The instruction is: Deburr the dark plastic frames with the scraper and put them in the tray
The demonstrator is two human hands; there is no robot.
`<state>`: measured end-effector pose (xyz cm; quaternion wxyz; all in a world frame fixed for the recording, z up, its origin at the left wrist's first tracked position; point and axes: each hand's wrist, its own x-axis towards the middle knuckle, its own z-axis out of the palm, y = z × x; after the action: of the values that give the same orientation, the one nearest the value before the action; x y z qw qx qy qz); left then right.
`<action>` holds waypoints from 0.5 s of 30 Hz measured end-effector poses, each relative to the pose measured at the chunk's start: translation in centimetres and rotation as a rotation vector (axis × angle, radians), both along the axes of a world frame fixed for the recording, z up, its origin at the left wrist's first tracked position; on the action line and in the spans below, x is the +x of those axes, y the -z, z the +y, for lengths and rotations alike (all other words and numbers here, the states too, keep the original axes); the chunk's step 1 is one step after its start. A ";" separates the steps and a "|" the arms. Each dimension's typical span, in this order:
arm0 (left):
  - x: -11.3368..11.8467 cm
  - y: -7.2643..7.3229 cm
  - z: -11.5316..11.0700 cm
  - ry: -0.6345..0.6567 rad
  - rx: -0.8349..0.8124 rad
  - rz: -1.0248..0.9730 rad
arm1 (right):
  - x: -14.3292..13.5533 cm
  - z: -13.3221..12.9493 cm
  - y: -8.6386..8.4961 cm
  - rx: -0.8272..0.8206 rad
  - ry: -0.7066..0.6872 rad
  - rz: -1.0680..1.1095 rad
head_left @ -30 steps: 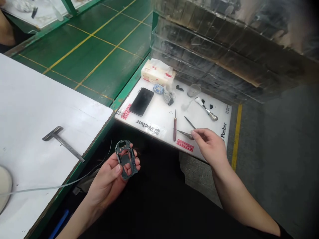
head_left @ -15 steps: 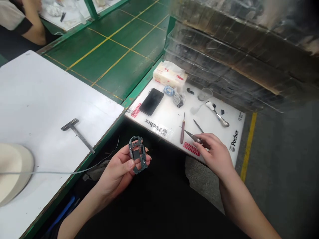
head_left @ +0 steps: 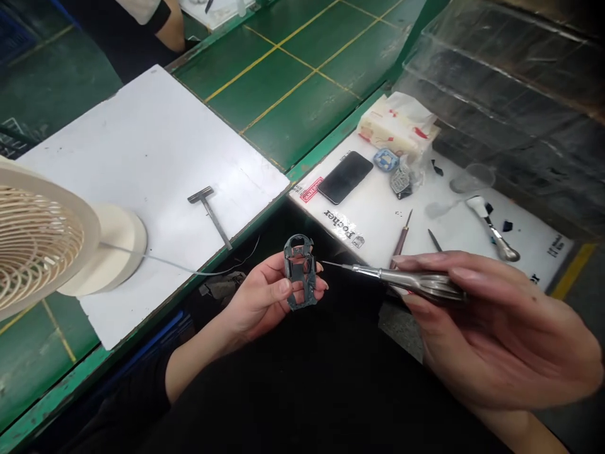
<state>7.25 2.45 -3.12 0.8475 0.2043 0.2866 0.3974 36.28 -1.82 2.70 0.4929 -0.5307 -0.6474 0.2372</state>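
Note:
My left hand [head_left: 265,293] grips a small dark grey model car body shell [head_left: 295,277] between thumb and fingers. Several openings go through the shell, and fingertips show behind them. In my right hand [head_left: 491,328] is a metal-handled craft knife [head_left: 401,277], its thin tip aimed left at the shell. A short gap seems to lie between tip and shell. Beyond the right hand, a brown-handled pointed tool [head_left: 401,243] and a slim dark file-like tool [head_left: 433,239] rest on the white printed board [head_left: 326,217].
On the board are a phone [head_left: 346,176], a tissue pack [head_left: 397,123], a clear cup [head_left: 472,180], a white-and-metal tool [head_left: 494,230] and small dark pieces. At left, a fan [head_left: 47,233] and T-shaped metal tool [head_left: 210,214] occupy a white table [head_left: 155,145]. A person sits beyond.
My right hand has lifted the craft knife off the board and brought it closer, toward the shell. My left hand still holds the shell, now turned more upright. The view has swung left.

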 end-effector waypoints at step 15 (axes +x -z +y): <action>-0.7 -0.3 -1.0 0.058 0.103 -0.124 | -2.3 1.5 0.4 0.251 -0.054 -0.021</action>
<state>6.58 1.49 -2.85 0.8631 0.2309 0.2068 0.3987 34.01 -0.34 2.26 0.5420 -0.4497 -0.6912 0.1619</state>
